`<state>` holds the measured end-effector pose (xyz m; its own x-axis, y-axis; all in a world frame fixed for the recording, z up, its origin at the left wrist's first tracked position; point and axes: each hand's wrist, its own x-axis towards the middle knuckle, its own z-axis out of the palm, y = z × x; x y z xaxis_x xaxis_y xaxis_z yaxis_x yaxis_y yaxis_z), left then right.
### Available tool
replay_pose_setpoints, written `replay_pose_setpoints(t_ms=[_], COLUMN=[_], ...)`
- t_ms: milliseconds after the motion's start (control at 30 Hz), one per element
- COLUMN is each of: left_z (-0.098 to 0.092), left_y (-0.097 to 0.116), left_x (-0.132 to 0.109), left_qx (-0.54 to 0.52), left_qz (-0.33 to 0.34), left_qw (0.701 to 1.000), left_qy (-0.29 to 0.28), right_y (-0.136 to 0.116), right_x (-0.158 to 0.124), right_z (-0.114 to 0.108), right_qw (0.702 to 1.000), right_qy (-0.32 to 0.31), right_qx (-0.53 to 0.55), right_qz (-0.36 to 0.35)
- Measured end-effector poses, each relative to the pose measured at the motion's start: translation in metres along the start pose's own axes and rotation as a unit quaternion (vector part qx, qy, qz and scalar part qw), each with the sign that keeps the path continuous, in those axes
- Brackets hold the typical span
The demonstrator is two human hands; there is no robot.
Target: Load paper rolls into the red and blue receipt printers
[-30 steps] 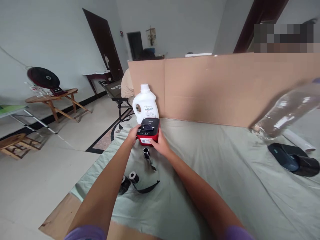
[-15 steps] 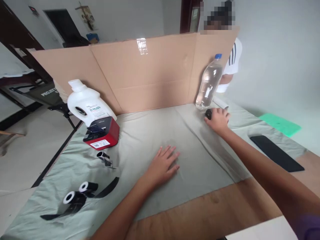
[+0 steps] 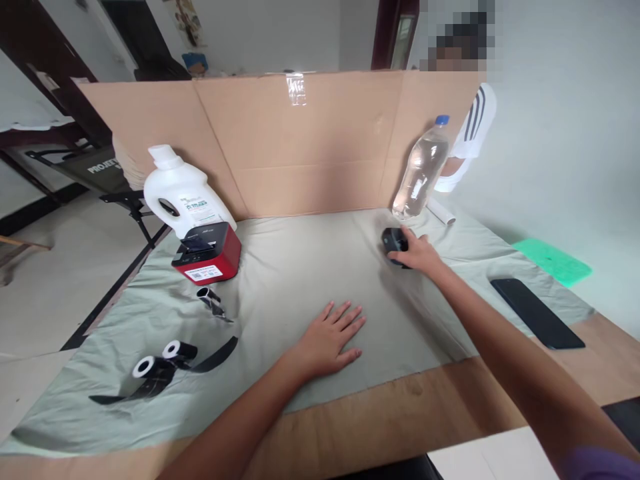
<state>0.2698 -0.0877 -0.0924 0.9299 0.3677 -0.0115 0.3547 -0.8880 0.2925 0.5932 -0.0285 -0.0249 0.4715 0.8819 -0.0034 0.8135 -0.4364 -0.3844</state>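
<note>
My left hand (image 3: 327, 337) lies flat on the grey-green cloth (image 3: 300, 267), fingers spread, holding nothing. My right hand (image 3: 417, 257) is closed round a small black device (image 3: 394, 241) on the cloth, just in front of a clear water bottle (image 3: 423, 170). At the left stands a red and black label printer (image 3: 207, 255) with a white detergent jug (image 3: 180, 193) behind it. A small black spool (image 3: 210, 298) lies in front of the printer, and two black ribbon rolls (image 3: 160, 363) lie nearer the table's front left.
A folded cardboard screen (image 3: 300, 147) walls off the back of the table. A black phone (image 3: 536, 321) and a green sheet (image 3: 553, 261) lie at the right. Another person in a white shirt (image 3: 473, 133) is behind the screen. A folding chair (image 3: 107, 177) stands at the left.
Both hands left the red printer a second ago. My left hand settled flat on the cloth; my right hand reached the black device by the bottle and has drawn it nearer.
</note>
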Motion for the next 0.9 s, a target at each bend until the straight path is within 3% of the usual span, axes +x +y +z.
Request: replay_pose_setpoints(t_ms=[100, 200, 367, 500, 600, 700, 800, 900], left_z=[0.003, 0.004, -0.001, -0.003, 0.0, 0.003, 0.004, 0.002], left_y=[0.002, 0.004, 0.007, 0.006, 0.006, 0.012, 0.024, 0.035], left_x=[-0.004, -0.007, -0.009, -0.01, -0.012, -0.013, -0.012, -0.01], left_qx=[-0.002, -0.002, 0.001, -0.002, -0.014, -0.032, -0.048, -0.06], left_qz=[0.022, 0.034, 0.06, 0.067, 0.062, 0.058, 0.067, 0.096], left_qw=[1.0, 0.999, 0.997, 0.996, 0.997, 0.997, 0.996, 0.994], left_qy=[0.009, 0.028, 0.056, 0.066, 0.053, 0.038, 0.02, -0.005], right_y=[-0.058, -0.1, -0.127, -0.129, -0.126, -0.118, -0.107, -0.1], right_x=[-0.056, -0.095, -0.116, -0.119, -0.114, -0.092, -0.059, -0.033], right_z=[0.026, 0.055, 0.094, 0.1, 0.087, 0.067, 0.06, 0.075], right_qw=[0.999, 0.994, 0.985, 0.987, 0.992, 0.982, 0.947, 0.889], right_qy=[0.004, 0.032, 0.087, 0.077, 0.029, 0.003, -0.039, -0.091], right_qx=[-0.011, -0.016, 0.042, 0.051, 0.066, 0.145, 0.281, 0.424], right_qz=[-0.053, -0.102, -0.144, -0.132, -0.103, -0.119, -0.149, -0.146])
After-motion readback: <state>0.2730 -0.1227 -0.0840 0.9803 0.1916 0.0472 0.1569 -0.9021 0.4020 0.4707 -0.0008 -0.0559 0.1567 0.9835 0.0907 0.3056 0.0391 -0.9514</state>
